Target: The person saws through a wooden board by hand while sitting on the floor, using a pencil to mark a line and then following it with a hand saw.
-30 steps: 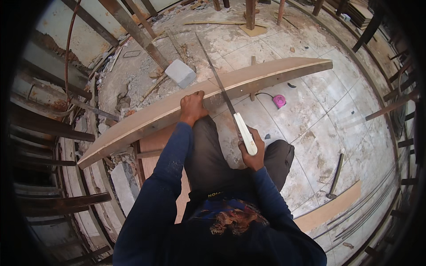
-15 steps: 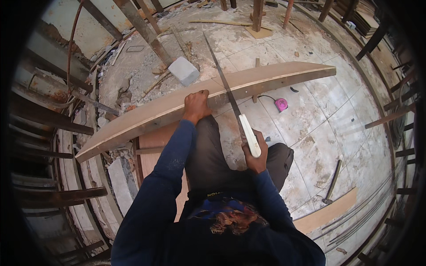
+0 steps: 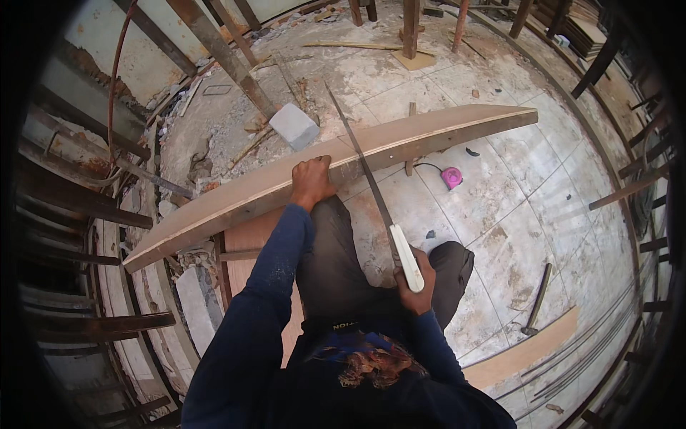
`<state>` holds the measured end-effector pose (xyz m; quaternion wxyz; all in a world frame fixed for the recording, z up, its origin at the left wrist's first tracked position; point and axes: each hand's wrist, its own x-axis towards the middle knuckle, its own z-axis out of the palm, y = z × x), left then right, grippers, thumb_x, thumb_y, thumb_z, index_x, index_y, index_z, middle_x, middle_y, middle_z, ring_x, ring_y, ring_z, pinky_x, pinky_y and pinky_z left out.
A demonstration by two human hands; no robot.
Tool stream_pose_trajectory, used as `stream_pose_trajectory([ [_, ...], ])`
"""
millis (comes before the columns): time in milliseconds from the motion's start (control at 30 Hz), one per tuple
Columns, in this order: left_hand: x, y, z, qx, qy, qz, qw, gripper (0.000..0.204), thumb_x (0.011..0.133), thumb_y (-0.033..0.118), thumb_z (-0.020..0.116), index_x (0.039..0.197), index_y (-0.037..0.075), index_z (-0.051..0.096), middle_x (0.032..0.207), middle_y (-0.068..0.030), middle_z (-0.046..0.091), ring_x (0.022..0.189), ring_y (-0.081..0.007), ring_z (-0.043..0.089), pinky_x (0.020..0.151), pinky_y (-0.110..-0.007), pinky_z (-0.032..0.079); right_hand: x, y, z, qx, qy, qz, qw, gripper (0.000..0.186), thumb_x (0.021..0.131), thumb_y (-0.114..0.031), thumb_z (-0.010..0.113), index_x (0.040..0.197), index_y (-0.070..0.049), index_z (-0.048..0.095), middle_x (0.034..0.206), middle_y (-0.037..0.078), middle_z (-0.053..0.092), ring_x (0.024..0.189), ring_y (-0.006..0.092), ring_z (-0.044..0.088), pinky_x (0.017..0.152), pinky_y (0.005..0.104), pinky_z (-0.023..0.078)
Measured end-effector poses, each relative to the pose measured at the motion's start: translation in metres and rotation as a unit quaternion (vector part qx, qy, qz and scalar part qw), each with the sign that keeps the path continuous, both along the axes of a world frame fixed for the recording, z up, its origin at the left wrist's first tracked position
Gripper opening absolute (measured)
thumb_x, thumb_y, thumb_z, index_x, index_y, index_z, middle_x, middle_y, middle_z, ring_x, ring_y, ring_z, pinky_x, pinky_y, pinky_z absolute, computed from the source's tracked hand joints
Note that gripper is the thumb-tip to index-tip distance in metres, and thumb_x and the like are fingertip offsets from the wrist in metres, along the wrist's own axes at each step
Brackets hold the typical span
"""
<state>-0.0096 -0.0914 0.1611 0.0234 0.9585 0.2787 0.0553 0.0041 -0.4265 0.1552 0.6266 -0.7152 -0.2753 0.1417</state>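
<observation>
A long plywood board [image 3: 243, 187] with a wooden edge lies across in front of me, raised a little off the floor. My left hand [image 3: 311, 180] is closed over its near edge, left of the saw. In my right hand [image 3: 416, 280] is the pale handle of a handsaw [image 3: 377, 191]. The saw's blade crosses the board at a slant, its tip pointing away from me past the far edge. It rests on the board just right of my left hand. My left knee is close under the board beside that hand.
A pink tape measure [image 3: 451, 178] lies on the tiles right of the board. A hammer [image 3: 537, 300] and a plywood strip [image 3: 525, 349] are at the lower right, near several metal rods. A grey block [image 3: 294, 126] sits beyond the board. Wooden posts stand along the left.
My right hand has drawn the saw back toward me, so less of the blade reaches past the board. My left hand stays on the board's edge.
</observation>
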Motion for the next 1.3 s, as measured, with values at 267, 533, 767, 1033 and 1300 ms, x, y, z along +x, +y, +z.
stream_pose_trajectory([
  [267,0.02,-0.019,0.0,0.006,-0.002,0.006,1.0,0.06,0.054,0.019,0.077,0.112,0.008,0.067,0.096,-0.0172,0.071,0.089,-0.0404,0.068,0.082,-0.047,0.055,0.001,-0.063,0.003,-0.01,0.058,0.015,0.998,0.031,0.08,-0.006,0.063,0.11,0.001,0.06,0.092,0.012,0.068,0.086,0.0216,0.067,0.083,0.0309,0.05],
  [533,0.005,0.002,0.02,0.003,-0.01,-0.006,1.0,0.044,0.056,0.019,0.077,0.096,0.004,0.067,0.091,-0.0194,0.071,0.086,-0.0401,0.069,0.077,-0.048,0.055,-0.011,-0.043,-0.007,-0.004,0.043,0.027,0.999,0.04,0.079,-0.008,0.065,0.118,0.0,0.06,0.095,0.013,0.069,0.087,0.0201,0.067,0.082,0.0314,0.051],
  [767,0.03,-0.017,0.012,0.014,-0.005,-0.019,1.0,0.043,0.056,0.019,0.076,0.097,0.006,0.067,0.089,-0.0188,0.071,0.086,-0.0398,0.069,0.076,-0.047,0.056,0.025,-0.025,0.007,-0.012,-0.006,0.019,1.0,0.031,0.08,-0.004,0.064,0.111,0.001,0.059,0.093,0.015,0.068,0.085,0.0218,0.068,0.08,0.0316,0.051],
  [1033,0.015,0.007,0.024,0.006,0.02,0.008,1.0,0.058,0.054,0.02,0.075,0.111,0.011,0.07,0.088,-0.0196,0.072,0.086,-0.0383,0.07,0.079,-0.047,0.056,0.001,-0.036,-0.015,0.001,0.025,0.03,0.999,0.04,0.078,-0.008,0.066,0.116,0.0,0.06,0.089,0.011,0.069,0.079,0.0191,0.068,0.079,0.0303,0.052],
  [1300,0.034,-0.002,0.003,0.007,-0.009,-0.013,1.0,0.059,0.053,0.024,0.078,0.11,0.01,0.068,0.086,-0.0188,0.071,0.083,-0.038,0.069,0.076,-0.046,0.055,0.066,0.041,-0.02,0.07,-0.081,0.007,0.994,0.04,0.077,-0.001,0.064,0.117,-0.001,0.061,0.081,0.017,0.065,0.071,0.0199,0.065,0.069,0.0301,0.05],
])
